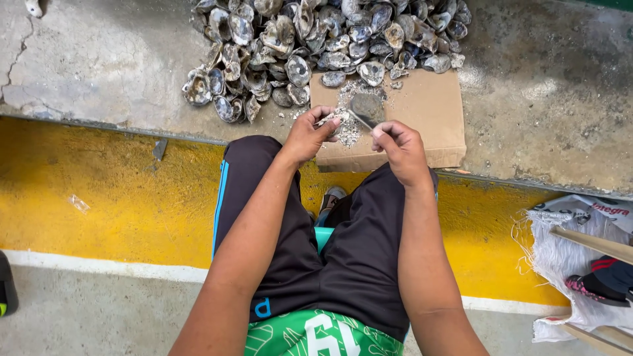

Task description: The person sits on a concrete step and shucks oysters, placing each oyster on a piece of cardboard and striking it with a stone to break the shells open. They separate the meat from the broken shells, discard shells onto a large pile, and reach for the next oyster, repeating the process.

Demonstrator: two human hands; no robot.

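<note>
Gripping: left hand (308, 135) closed around a pale shell (331, 118), long axis pointing toward the right hand.
Right hand (400, 146): pinched shut on a blade (364, 109), slanting up-left, tip by the shell.
Beyond both hands: cardboard (428, 112), shell pile (316, 39).

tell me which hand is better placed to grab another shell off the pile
Left, probably: the left hand holds only a small shell nearer the shell pile, while the right hand grips the tool.
</note>
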